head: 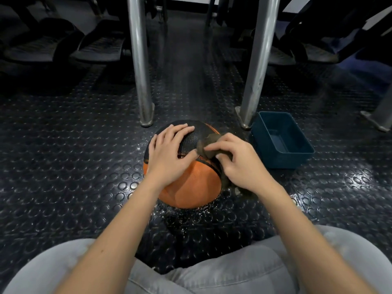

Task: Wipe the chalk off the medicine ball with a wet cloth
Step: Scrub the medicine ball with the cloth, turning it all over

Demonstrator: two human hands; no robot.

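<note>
The round orange-and-black textured rubber medicine ball (pixel 191 185) sits on the black studded rubber floor (pixel 84 149), just ahead of the person's knees in grey trousers (pixel 212 272) and between them and two upright steel posts (pixel 140 60). From my remote seat I see the left hand (pixel 167 149) laid flat over the top black panel, fingers straight and lightly spread, thumb reaching toward the cloth. It steadies the ball by pressure only, with no real hold. The right hand (pixel 239 162) has its fingers curled, bunching a dark brownish wet cloth (pixel 209 145) against the ball's upper right side, and a tail of that cloth hangs down the ball's flank to the floor. My main worry is roll: the floor around the ball glistens with droplets, so a firm stroke across the top could, I judge, spin or skid the ball out from under the flat palm. The trailing tail could drag floor grit back onto the rubber, or catch under the ball. I can't make out distinct chalk marks from here, so patches may get missed, and a sodden cloth may merely smear them. The teal rectangular plastic tub (pixel 282 162) stands near the right forearm, apart from the ball; a wide elbow swing could knock it and spill whatever water it holds.
</note>
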